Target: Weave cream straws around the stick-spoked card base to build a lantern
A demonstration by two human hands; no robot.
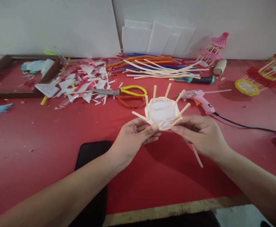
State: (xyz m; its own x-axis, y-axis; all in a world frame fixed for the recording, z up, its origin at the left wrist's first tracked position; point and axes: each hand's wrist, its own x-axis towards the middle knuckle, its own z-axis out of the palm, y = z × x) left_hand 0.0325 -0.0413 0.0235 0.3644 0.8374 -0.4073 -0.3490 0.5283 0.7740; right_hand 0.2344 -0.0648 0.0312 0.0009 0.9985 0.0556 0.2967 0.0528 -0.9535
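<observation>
Craft worktable (57,132) against a pale wall (57,25)

This looks like a handicraft workspace; whether it belongs to a home, school or workshop cannot be told. Its tools are small and for handwork: a pink glue gun (200,99) with a black cord, yellow-and-orange scissors (120,92) and a dark-handled tool (200,80). Materials lie along the back, with pale stems (166,74) over coloured stems (142,59), white sheets (136,41) leaning on the wall, and paper scraps (67,83) strewn at the left. Stick-built pieces, a pink model (215,47) and a red model (253,77), stand at the right; the white disc (163,110) ringed with sticks resembles their parts.
</observation>
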